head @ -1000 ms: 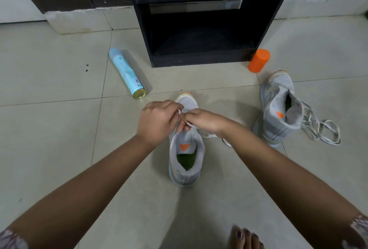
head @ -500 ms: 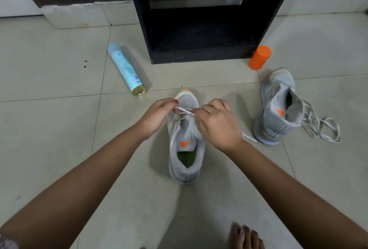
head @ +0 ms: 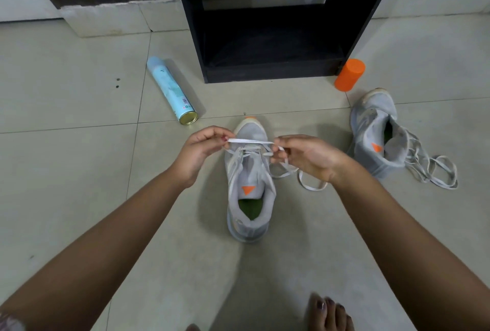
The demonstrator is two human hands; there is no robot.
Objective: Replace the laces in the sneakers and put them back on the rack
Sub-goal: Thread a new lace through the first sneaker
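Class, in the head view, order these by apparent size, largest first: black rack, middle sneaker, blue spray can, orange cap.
black rack
middle sneaker
blue spray can
orange cap
The sneaker is nearer the camera, so its lead over the can is unsure.

2 grey sneakers: mid sneaker [head: 248, 169] at floor centre, right sneaker [head: 376, 129] twd the floor's right edge. 2 white laces: held lace [head: 250, 141], loose lace [head: 419, 163]. 1 blue spray can [head: 171, 89]. 1 orange cylinder [head: 349, 75]. 1 black rack [head: 273, 71]. 2 hands: left hand [head: 201, 150], right hand [head: 307, 157].
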